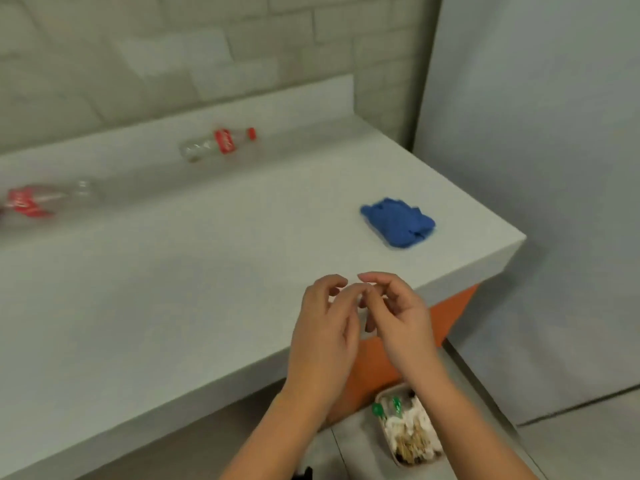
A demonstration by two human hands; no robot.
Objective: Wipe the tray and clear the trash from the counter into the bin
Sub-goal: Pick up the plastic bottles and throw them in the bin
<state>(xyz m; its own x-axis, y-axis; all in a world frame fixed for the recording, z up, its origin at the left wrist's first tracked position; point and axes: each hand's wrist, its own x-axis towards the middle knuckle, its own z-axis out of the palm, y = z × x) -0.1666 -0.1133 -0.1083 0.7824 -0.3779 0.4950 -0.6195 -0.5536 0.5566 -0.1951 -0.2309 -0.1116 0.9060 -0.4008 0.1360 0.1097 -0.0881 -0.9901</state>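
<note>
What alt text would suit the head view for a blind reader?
A person's left hand and right hand meet fingertip to fingertip over the grey counter, holding nothing visible. On the counter lie a blue cloth near the right corner, a far bottle and a left bottle, both on their sides. A bin of trash sits on the floor below.

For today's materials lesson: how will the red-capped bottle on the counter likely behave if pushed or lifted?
The red-capped bottle lies on its side on the smooth counter, so a nudge would probably roll it. It looks clear and empty, so likely light and easily squashed.
</note>
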